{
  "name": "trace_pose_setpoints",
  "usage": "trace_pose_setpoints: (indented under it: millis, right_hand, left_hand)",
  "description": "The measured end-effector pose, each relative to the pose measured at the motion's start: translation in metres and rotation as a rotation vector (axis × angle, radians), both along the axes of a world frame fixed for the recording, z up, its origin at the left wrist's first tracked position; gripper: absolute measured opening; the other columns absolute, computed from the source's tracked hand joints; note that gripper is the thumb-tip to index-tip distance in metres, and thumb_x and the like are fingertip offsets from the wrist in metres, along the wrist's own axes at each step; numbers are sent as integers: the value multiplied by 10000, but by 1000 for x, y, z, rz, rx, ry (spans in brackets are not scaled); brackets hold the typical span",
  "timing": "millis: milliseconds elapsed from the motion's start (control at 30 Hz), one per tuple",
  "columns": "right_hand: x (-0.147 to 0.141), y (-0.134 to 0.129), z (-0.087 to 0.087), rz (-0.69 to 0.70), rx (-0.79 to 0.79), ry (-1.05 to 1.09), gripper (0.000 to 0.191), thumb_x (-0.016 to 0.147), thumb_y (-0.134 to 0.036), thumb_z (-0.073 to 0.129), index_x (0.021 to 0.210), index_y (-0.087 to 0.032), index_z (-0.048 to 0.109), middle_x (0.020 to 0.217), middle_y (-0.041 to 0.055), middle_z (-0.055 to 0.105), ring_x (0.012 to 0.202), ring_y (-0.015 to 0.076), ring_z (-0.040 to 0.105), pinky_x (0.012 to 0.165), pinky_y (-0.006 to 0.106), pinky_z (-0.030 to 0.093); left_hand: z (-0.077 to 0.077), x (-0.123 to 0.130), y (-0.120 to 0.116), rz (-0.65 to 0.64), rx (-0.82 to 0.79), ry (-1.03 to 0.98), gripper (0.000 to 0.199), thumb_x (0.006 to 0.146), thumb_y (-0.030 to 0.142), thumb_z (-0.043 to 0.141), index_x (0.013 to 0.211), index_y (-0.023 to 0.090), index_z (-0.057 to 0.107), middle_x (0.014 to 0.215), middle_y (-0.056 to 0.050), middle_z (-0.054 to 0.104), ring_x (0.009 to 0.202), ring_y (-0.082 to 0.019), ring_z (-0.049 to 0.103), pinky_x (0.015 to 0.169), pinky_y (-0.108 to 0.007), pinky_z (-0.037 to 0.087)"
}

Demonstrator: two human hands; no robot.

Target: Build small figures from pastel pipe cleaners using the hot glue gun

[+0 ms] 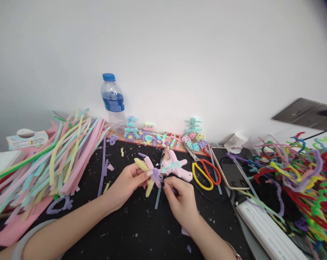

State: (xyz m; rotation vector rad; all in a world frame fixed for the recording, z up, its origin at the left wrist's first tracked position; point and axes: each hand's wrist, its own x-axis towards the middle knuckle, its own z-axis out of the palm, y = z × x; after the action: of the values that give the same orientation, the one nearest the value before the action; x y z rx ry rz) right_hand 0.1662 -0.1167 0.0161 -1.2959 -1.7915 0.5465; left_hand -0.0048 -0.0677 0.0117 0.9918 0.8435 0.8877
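Between the thumb and fingers of my left hand (137, 177) is a small pipe-cleaner figure (155, 177) with yellow and pink wing-like loops and a purple middle. My right hand (179, 198) is closed in a pinch at the figure's right edge, its fingertips touching it; a dark spot shows at the fingertips. A thin blue-grey strip (157, 200) lies below the figure, between my hands. Just behind the hands is a pink object (183, 173) with a brown-stained tip and mint bits on it, partly hidden.
Scissors (202, 177) with yellow and red handles lie to the right, beside a phone (233, 173). Pastel pipe cleaners (71, 151) pile up at left, bright curled ones (309, 180) at right. Along the wall stand a bottle (113, 103), finished fuzzy shapes (163, 139) and a paper cup (236, 142).
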Motion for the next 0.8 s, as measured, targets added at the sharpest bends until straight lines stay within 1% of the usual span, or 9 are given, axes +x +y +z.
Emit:
trace_pose_setpoints:
  millis: [133, 200, 300, 367, 467, 600, 800]
  right_hand:
    - [1, 2, -2, -60, -55, 61, 173, 852, -197, 487, 718, -180, 596, 632, 0, 591, 544, 122, 504, 528, 215, 385]
    - [1, 3, -4, -95, -86, 98, 139, 846, -207, 491, 772, -178, 605, 564, -30, 522, 487, 107, 439, 480, 209, 347]
    - [0, 3, -6, -116, -108, 140, 115, 838, -223, 490, 827, -176, 594, 482, -84, 338, 425, 91, 314, 426, 205, 272]
    - [0, 3, -6, -111, -106, 152, 105, 834, -221, 490, 806, -176, 581, 485, -89, 308, 425, 88, 295, 420, 203, 257]
    - [0, 3, -6, -94, -91, 142, 111, 831, -216, 500, 751, -180, 568, 493, -80, 343, 435, 87, 308, 422, 204, 262]
    - [0, 4, -5, -74, -80, 131, 132, 833, -203, 504, 718, -183, 564, 504, -63, 403, 445, 90, 334, 429, 209, 280]
    - [0, 4, -4, -48, -99, 123, 147, 830, -181, 505, 709, -182, 588, 562, -19, 544, 465, 105, 408, 438, 222, 322]
  left_hand:
    - [1, 0, 0, -11, -59, -43, 196, 756, 330, 698, 757, 153, 615, 651, 8, 602, 608, -121, 542, 600, -246, 446]
    - [0, 0, 0, -9, -74, -59, 181, 767, 319, 692, 764, 155, 615, 669, 9, 610, 622, -116, 550, 617, -247, 464]
    - [-3, 0, 1, -8, -108, -94, 167, 766, 307, 696, 771, 161, 615, 687, 13, 612, 653, -113, 566, 650, -249, 488]
    - [-4, 0, 1, -10, -141, -115, 166, 758, 303, 706, 782, 164, 621, 712, 11, 617, 679, -112, 577, 672, -249, 499]
    - [-3, 0, 2, -26, -174, -135, 167, 752, 300, 714, 791, 164, 626, 744, 3, 625, 700, -109, 587, 678, -234, 503]
    - [-1, 0, 2, -69, -167, -141, 169, 751, 294, 714, 797, 164, 616, 723, 8, 603, 675, -99, 581, 653, -213, 496]
    - [-1, 0, 2, -52, -156, -88, 181, 734, 283, 727, 847, 176, 634, 691, 27, 584, 644, -89, 564, 636, -203, 487]
